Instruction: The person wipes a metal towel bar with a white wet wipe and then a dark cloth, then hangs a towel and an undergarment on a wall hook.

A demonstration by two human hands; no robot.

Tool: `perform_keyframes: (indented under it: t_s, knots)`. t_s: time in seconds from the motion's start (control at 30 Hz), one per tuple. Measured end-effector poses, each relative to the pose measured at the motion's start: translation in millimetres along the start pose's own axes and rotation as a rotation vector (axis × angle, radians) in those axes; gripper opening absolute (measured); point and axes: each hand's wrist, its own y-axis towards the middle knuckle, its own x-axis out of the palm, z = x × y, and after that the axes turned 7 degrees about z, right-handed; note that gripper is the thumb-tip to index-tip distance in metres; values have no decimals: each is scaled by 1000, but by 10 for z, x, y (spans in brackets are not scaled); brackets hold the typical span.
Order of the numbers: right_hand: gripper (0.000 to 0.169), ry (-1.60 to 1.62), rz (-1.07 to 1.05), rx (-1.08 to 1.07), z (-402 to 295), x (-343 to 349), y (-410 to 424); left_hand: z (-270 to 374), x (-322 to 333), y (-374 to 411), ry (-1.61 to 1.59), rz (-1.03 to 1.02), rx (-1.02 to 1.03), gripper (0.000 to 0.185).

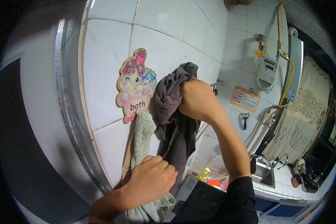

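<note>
My right hand [198, 99] is closed around a bunched, dark grey-brown cloth [169, 96] against the white tiled wall. The cloth's lower part hangs down in dark folds. Lower and to the left, my left hand [154, 175] is curled into a fist over a pale green terry towel [144, 134]. That towel hangs from a small peg at the bottom of a cartoon-printed wall plaque [137, 86] and comes out bunched below my fist. My left fingertips are hidden, as is whatever holds up the dark cloth.
A door frame [72, 112] stands at left. Below are a black surface [203, 198], a yellow pump bottle [203, 173] and a sink [263, 175]. A gas meter [267, 74], water heater [295, 67], peeler [244, 121] and metal rail [216, 83] are at right.
</note>
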Motion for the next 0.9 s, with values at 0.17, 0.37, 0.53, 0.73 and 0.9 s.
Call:
perform_keyframes:
  t_s: [0.17, 0.37, 0.53, 0.73, 0.9]
  knots:
    - [15, -219, 125, -215, -39, 115, -94, -12, -29, -4, 24, -26, -35, 16]
    - [17, -585, 358, -555, -90, 202, -198, -30, -26, -11, 20, -49, -25, 18]
    - [14, -475, 88, -234, -254, 116, -148, -6, -40, -12, -1, -44, -51, 16]
    - [17, -85, -71, 49, -77, -75, 114, -30, -62, -33, -32, -16, -59, 16]
    - [18, 202, 129, 229, 91, 239, 5, -38, -75, -39, -33, -16, -89, 16]
